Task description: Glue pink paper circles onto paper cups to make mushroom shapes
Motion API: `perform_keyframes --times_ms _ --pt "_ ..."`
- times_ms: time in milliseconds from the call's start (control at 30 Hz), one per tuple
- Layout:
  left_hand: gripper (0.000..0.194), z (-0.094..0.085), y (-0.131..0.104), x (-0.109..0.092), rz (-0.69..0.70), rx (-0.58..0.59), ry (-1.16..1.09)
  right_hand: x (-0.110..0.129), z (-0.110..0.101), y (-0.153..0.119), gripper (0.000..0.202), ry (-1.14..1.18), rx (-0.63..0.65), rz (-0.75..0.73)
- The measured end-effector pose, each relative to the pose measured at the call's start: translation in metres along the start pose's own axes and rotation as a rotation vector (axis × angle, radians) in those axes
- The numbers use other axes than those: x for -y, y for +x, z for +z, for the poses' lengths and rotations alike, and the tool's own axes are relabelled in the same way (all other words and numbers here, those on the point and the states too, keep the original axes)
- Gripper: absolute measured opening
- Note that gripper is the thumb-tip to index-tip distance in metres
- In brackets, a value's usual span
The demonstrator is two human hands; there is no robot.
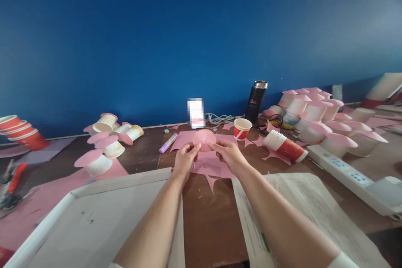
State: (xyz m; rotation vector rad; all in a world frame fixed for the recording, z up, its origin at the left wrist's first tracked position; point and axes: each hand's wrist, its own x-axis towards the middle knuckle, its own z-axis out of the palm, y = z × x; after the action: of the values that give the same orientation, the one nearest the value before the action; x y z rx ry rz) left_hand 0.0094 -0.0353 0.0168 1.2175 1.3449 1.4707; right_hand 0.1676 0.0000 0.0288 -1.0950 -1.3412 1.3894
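A round pink paper disc (204, 139) is pinched between my two hands above the middle of the table. My left hand (186, 157) grips its left edge and my right hand (226, 153) its right edge, thumbs on top. Beneath lies a pink paper sheet (216, 165) with ragged, cut edges. A purple glue stick (168, 143) rests to the left of the hands. Behind my right hand, a red and white paper cup (242, 129) stands upright.
White cups with pink discs (314, 111) crowd the right, others (94, 162) the left. Stacked red cups (285, 145) lie near a power strip (342, 171). A black flask (256, 101) and a lit phone screen (197, 111) stand by the blue wall. A white tray (125, 209) is under my left forearm.
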Motion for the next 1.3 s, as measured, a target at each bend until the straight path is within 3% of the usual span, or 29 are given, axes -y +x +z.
perform_keyframes --times_ms 300,1300 --pt "0.037 -0.0009 -0.0006 -0.0014 -0.001 0.002 0.129 0.0021 -0.0001 -0.0012 0.031 0.032 0.004 0.022" --pt "0.038 0.0014 -0.0013 -0.0011 -0.080 0.046 -0.012 0.0036 0.0017 -0.0038 0.028 -0.149 -0.041 -0.077"
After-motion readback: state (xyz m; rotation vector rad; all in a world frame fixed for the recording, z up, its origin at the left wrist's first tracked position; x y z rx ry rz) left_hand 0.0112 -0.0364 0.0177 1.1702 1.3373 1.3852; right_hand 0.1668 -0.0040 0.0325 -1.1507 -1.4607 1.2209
